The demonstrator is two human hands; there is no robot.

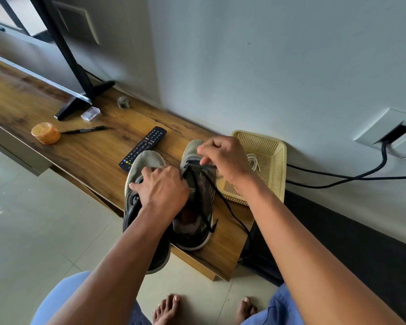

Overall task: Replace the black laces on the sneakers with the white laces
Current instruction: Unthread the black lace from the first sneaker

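Observation:
Two grey sneakers stand side by side on the wooden shelf, toes toward the wall. The right sneaker (195,207) has its black lace (223,200) mostly pulled loose, the ends trailing over its side and across the shelf. My right hand (223,158) pinches the black lace near the toe-end eyelets. My left hand (161,186) rests on the left sneaker (142,165) with its fingertips at the right sneaker's near edge; whether they grip it is hidden. White laces (253,161) lie coiled in the yellow basket (271,165) to the right.
A TV remote (145,144) lies just beyond the left sneaker. Farther left are a black pen (85,130), an orange jar (46,133), a clear plastic box (90,113) and the TV stand foot (73,106). Black cables (352,177) run along the wall. The wooden shelf (99,160) ends right of the sneakers.

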